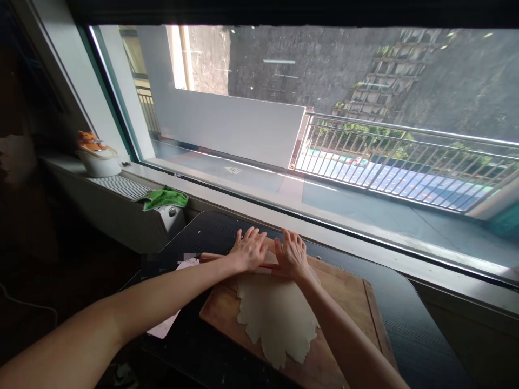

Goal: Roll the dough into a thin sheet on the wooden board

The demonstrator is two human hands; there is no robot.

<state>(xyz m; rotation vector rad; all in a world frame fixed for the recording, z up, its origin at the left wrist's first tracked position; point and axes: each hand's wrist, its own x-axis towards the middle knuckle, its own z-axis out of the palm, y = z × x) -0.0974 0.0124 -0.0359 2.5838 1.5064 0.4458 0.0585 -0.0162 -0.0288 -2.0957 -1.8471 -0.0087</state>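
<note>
A broad sheet of pale dough (275, 313) with a ragged, lobed edge lies flat on a wooden board (348, 302). Across its far part runs a wooden rolling pin (211, 257), whose left end sticks out past my left hand (249, 249). That hand rests palm down on the pin, fingers stretched forward. My right hand (291, 253) lies beside it in the same way, fingers spread and pointing to the window. A small gap separates the two hands. Most of the pin is hidden beneath them.
The board sits on a black table (417, 324) against the window sill (357, 251). A pinkish sheet (164, 327) lies left of the board. Farther left, a green cloth (166, 198) and a white pot (101, 163) stand on a ledge.
</note>
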